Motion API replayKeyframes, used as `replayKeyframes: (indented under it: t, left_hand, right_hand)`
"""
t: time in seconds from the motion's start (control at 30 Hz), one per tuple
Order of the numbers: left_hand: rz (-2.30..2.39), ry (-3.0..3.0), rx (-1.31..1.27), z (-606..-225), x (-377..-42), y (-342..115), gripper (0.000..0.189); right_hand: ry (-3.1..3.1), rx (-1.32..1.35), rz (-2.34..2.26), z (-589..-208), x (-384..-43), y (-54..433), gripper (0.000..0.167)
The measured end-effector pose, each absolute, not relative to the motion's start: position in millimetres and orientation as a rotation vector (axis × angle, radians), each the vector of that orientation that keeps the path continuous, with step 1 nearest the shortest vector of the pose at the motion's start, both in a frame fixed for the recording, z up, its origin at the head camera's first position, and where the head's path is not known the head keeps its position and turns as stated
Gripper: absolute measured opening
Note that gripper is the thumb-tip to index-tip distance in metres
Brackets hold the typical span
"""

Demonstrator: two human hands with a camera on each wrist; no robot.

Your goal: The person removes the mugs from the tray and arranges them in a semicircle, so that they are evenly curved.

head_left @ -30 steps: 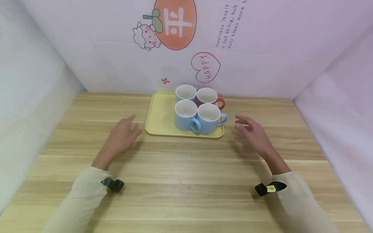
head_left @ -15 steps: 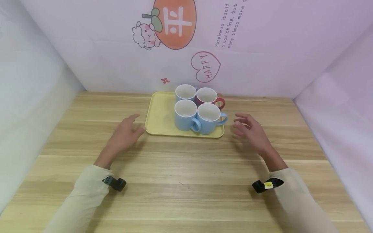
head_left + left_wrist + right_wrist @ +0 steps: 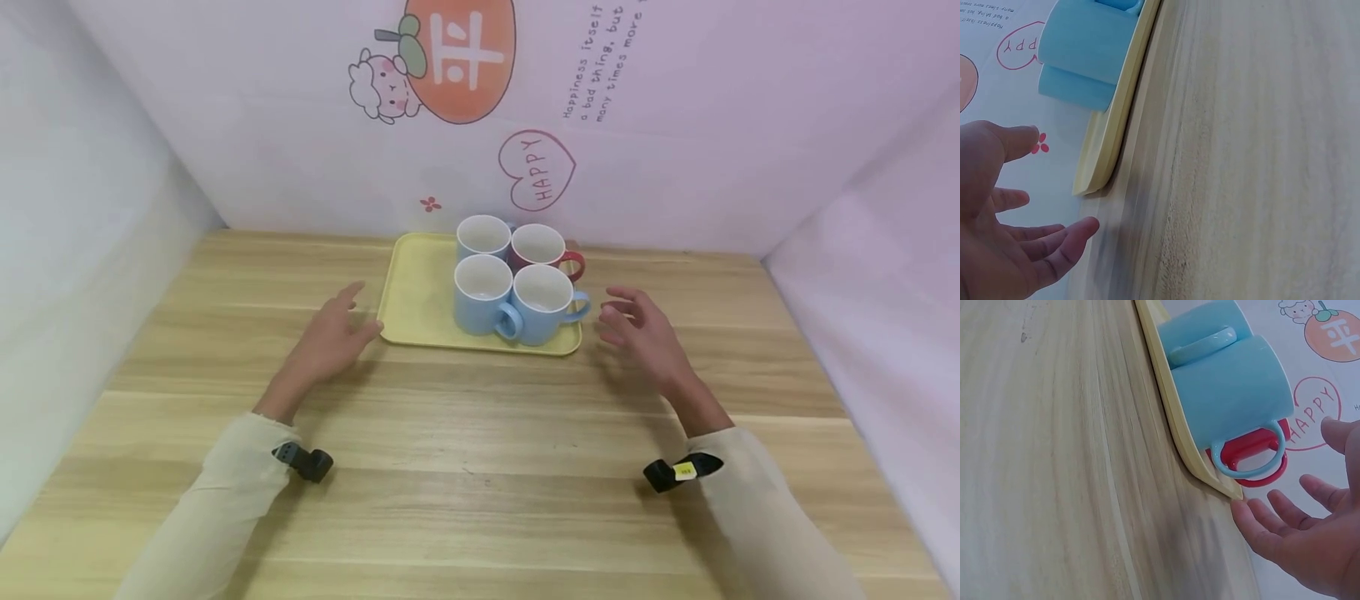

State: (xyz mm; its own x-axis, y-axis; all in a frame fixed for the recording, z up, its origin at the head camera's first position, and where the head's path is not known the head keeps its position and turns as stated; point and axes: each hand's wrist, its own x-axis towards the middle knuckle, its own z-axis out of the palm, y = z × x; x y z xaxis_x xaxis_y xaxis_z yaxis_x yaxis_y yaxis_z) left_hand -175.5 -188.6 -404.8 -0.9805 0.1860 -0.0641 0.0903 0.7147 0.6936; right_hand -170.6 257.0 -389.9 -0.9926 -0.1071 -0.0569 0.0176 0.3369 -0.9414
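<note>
A yellow tray lies by the back wall, with mugs grouped on its right part. In front are two light blue mugs side by side; behind them stand another blue mug and a red mug. Just left of the tray is my left hand, fingers spread, thumb near the tray's front left corner; the left wrist view shows a gap between hand and tray. My right hand hovers beyond the tray's right edge, fingers loosely bent, near the front right mug's handle. Neither hand holds anything.
The wooden table runs to a white printed cloth wall directly behind the tray. More white cloth encloses the left and right sides. Each sleeve carries a black wrist camera.
Both hands have moved slightly inward and forward, closer to the tray's two ends. The head view has shifted a little. Tray and mugs stay in place.
</note>
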Motion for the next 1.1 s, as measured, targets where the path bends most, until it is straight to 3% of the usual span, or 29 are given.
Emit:
replayKeyframes:
  t: [1.1]
  left_hand:
    - [1.188, 2.690, 0.199, -408, -190, -180, 0.076]
  right_hand:
    - [2.377, -0.067, -1.787, -391, -185, 248, 0.061]
